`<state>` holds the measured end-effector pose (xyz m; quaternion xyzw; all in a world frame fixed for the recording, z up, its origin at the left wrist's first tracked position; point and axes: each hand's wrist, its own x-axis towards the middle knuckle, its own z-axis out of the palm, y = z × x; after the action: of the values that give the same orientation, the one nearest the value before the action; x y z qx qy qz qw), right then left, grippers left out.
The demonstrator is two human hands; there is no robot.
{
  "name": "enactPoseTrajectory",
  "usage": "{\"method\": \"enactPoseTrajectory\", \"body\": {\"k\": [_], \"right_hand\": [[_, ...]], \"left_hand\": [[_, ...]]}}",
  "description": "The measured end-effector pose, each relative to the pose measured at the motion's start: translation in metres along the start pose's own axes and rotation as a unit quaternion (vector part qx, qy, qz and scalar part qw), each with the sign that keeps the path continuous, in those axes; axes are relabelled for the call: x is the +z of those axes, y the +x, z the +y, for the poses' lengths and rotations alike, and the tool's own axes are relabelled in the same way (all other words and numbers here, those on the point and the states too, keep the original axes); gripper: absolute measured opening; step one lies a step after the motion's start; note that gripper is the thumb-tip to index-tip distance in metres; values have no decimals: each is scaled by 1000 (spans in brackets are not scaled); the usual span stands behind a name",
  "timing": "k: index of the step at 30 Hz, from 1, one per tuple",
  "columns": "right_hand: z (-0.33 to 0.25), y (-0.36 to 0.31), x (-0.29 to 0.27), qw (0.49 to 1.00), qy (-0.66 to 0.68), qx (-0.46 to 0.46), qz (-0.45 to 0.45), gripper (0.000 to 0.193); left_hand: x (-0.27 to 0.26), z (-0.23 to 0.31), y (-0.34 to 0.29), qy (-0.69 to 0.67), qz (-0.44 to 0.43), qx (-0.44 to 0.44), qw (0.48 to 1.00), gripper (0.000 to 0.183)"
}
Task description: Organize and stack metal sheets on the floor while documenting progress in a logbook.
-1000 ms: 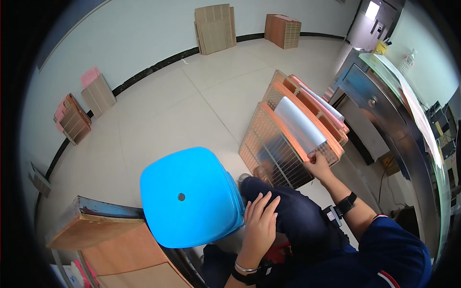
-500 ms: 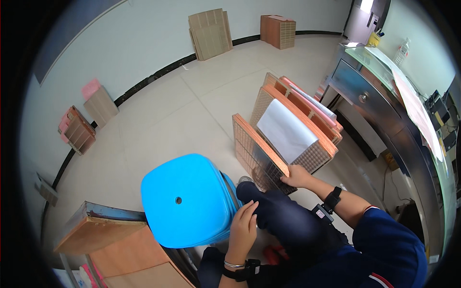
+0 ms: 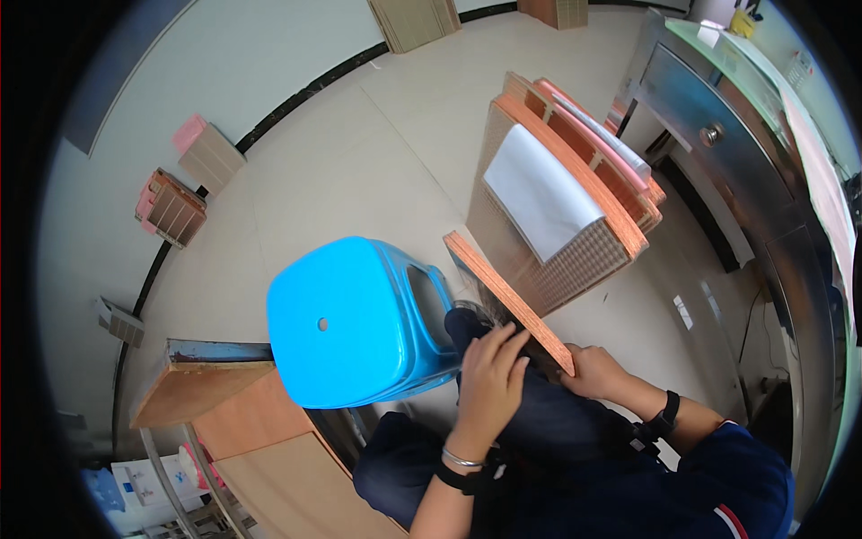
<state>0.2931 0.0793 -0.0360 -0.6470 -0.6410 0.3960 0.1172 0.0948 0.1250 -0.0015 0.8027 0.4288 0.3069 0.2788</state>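
My right hand (image 3: 593, 370) grips the near end of a thin rectangular panel (image 3: 510, 298) with an orange wood-grain edge. The panel stands tilted on edge above my leg, so its edge shows most. My left hand (image 3: 489, 386) has its fingers stretched and slightly apart beside the panel's near face; whether the fingertips touch it I cannot tell. Beyond the panel, a bundle of similar orange-edged, grid-faced panels (image 3: 575, 286) stands upright on the floor. A white sheet of paper (image 3: 543, 193) lies against that bundle's side, and rolled pink and white sheets (image 3: 602, 139) lie along it.
A blue plastic stool (image 3: 337, 323) stands left of my knees. Nearer on the left is a wooden chair (image 3: 260, 395). A metal desk with a drawer (image 3: 682, 112) and glass top runs along the right. More panels (image 3: 171, 211) lean against the left wall.
The panel in my right hand has come away from the bundle towards my lap and turned more edge-on. My left hand has moved up and right to it. The view has tipped downward.
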Motion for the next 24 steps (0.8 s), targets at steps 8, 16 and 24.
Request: {"method": "enactPoseTrajectory", "body": {"k": [8,16,24], "right_hand": [[40,3,-22,999,14,50,-8,49],[57,2,-27,992,113,42,31,60],[50,0,-14,990,134,-22,37,64]], "left_hand": [[-111,65,7,-401,-434,-144,794,35],[23,35,58,-294,-47,-248,922,37],[127,-7,30,-173,44,-257,950,86]]}}
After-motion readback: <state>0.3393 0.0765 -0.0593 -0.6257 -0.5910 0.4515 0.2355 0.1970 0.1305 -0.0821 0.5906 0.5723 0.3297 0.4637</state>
